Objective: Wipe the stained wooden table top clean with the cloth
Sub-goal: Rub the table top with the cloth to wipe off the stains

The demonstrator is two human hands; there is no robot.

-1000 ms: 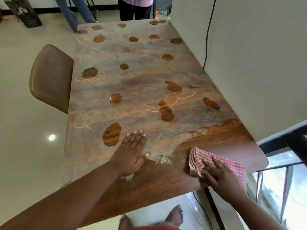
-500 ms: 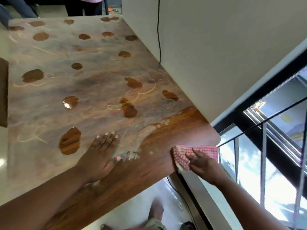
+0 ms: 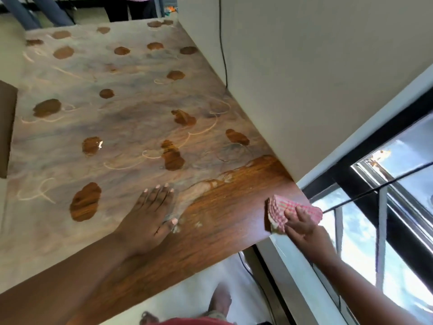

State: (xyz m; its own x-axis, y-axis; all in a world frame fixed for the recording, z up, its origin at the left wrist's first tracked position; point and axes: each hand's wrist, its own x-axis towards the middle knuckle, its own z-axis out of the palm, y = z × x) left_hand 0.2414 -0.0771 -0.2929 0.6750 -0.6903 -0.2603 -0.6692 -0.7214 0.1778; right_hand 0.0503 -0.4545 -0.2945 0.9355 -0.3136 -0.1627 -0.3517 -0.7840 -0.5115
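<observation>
Gripping a bunched pink checked cloth (image 3: 290, 211), the fingers (image 3: 291, 213) of the right hand (image 3: 304, 227) are curled over it at the near right corner of the wooden worktop (image 3: 222, 221). The left hand (image 3: 150, 219) is laid flat on the worktop, fingers released and spread, holding nothing. A clean dark strip is seen along the near edge; beyond it a pale film with brown patches (image 3: 85, 201) covers the far surface. A wall (image 3: 304, 78) borders the right side.

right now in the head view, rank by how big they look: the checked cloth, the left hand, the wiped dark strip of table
1. Wiped dark strip, largest by far.
2. Left hand.
3. Checked cloth, partly hidden under the right hand, so its full size is unsure.
</observation>
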